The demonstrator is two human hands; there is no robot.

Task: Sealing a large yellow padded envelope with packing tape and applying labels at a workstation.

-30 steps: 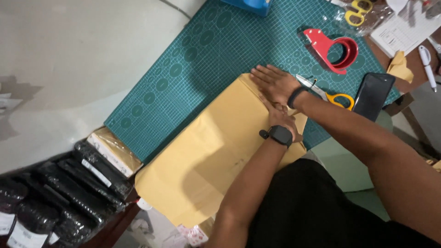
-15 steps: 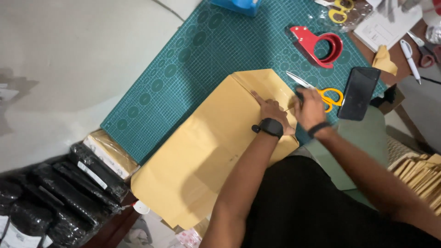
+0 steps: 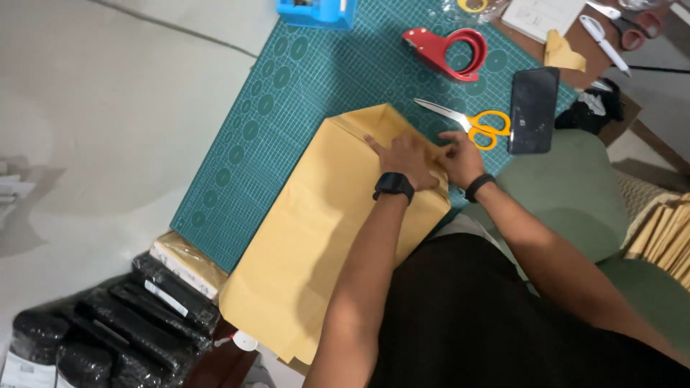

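Both the left hand and the right hand press flat, ungrasping, on the brown paper sheet, with yellow-handled scissors at one o'clock.

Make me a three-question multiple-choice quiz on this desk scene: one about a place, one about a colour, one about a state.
1. Where do the scissors lie?
A. on the green mat
B. on the floor
C. on the phone

2. What colour is the tape dispenser?
A. blue
B. red
C. black

3. How are the hands on the brown paper?
A. lifted clear
B. pressed flat on it
C. gripping scissors

Answers: 1 A, the yellow handles rest on the mat beside the phone. 2 B, its body is red. 3 B, left hand and right hand both press the paper's folded end.
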